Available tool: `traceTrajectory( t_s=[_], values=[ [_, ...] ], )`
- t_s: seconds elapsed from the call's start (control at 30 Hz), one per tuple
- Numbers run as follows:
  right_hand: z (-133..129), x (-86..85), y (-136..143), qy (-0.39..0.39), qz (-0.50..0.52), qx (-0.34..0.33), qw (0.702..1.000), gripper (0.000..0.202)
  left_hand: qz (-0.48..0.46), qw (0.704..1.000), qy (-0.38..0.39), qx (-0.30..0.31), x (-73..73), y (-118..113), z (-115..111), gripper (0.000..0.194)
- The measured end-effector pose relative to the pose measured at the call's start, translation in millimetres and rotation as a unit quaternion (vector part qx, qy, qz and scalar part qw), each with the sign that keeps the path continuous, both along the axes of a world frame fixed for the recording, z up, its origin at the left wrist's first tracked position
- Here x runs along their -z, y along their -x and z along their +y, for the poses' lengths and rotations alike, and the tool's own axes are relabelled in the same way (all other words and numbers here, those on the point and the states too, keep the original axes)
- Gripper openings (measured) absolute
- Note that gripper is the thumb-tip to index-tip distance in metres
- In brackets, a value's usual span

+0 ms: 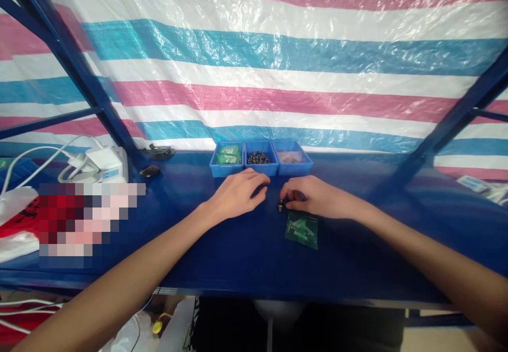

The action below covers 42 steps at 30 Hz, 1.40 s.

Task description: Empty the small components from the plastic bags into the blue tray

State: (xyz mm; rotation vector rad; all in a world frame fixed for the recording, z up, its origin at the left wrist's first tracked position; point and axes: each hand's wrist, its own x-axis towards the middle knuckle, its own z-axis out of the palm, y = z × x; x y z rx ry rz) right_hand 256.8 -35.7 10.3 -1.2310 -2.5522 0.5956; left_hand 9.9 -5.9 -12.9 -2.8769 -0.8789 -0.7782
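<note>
My left hand [242, 193] hovers over the blue table just in front of the middle bin, its fingers curved and apart with nothing between them. My right hand [305, 196] is bent down to the table, thumb and fingers closed around a small dark metal part [280, 205], which shows at the fingertips. Below that hand lies a green-tinted plastic bag [301, 229] with several small pieces inside. Three blue bins stand in a row behind the hands: the left bin [226, 170] holds green bags, the middle bin [262, 170] small dark parts, the right bin [295, 169] pale packets.
On the left of the blue table [238, 262] are a white power strip [115, 167] with cables, a dark oval object [150, 172] and a red and white bag [19, 219]. Blue frame posts rise on both sides before a striped sheet [278, 50].
</note>
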Motion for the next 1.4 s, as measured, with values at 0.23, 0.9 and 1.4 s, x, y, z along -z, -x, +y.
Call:
traceTrajectory(
  t_s=[0.23, 0.9, 1.4],
  values=[
    [-1, 13.2, 6, -0.067, 0.028, -0.012, 0.997, 0.016, 0.035, 0.999, 0.031, 0.029, -2.5, 2, -2, 0.022],
    [-9, 16.3, 28, 0.022, 0.31, 0.148, 0.939, 0.02, -0.023, 1.0, 0.01, -0.002, 8.3, -7, -3, 0.02],
    [-16, 12.1, 27, 0.028, 0.291, 0.12, 0.949, 0.021, -0.049, 0.999, 0.01, -0.015, 6.1, -8, -4, 0.031]
  ],
)
